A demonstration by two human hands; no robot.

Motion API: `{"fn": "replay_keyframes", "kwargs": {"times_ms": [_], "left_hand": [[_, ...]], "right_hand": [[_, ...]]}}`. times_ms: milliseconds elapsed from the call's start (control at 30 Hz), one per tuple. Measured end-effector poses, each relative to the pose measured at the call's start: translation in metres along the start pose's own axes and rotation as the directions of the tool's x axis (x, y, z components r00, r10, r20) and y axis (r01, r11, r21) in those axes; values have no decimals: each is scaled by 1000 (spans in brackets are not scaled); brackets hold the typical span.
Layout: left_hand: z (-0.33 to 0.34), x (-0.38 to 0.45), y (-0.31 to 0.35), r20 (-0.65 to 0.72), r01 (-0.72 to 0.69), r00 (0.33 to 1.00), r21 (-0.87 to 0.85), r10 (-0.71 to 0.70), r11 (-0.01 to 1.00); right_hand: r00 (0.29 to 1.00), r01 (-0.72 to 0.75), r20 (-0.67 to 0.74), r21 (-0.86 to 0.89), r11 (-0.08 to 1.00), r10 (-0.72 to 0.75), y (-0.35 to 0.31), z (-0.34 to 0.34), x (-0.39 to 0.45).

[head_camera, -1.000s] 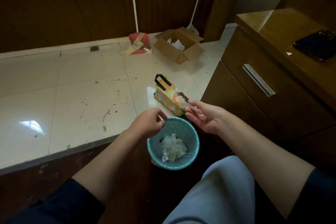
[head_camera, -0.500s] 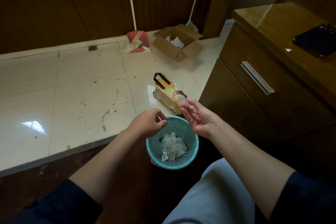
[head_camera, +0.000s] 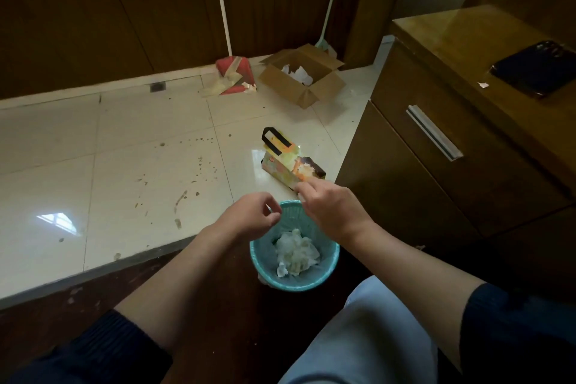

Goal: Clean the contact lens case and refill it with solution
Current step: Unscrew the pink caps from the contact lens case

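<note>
My right hand hovers palm down over the far rim of the teal waste basket. Its fingers curl round a small clear contact lens case, of which only a pale bit shows under the fingertips. My left hand is level with the basket's left rim, fingers curled and thumb close to the forefinger. I cannot tell whether it holds anything. Crumpled white tissue lies inside the basket.
A colourful paper bag stands on the tiled floor just beyond the basket. A wooden cabinet rises on the right with a dark phone on top. Farther back are an open cardboard box, a red dustpan and two broom handles.
My right hand has turned from palm up to palm down and moved left over the basket's rim. The lens case, plainly seen at its fingertips before, is now mostly hidden. The left hand stayed put.
</note>
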State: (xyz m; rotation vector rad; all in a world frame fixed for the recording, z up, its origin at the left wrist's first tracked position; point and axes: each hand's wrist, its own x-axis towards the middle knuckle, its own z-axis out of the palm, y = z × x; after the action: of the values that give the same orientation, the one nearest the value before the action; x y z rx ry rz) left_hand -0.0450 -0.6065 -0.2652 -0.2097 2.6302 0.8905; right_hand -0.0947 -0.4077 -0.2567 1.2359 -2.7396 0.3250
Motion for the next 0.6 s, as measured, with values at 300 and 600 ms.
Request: {"fn": "replay_keyframes", "kwargs": {"times_ms": [300,600], "left_hand": [[-2,-5,1,12,13,1000,2,-13,1000],[-22,-7,52,-88,-193,979,-99,185,976]], "right_hand": [[915,-315,261,-9,949,307,-8,7,7],[857,-494,168,538,683,487,16,-75,-14]]}}
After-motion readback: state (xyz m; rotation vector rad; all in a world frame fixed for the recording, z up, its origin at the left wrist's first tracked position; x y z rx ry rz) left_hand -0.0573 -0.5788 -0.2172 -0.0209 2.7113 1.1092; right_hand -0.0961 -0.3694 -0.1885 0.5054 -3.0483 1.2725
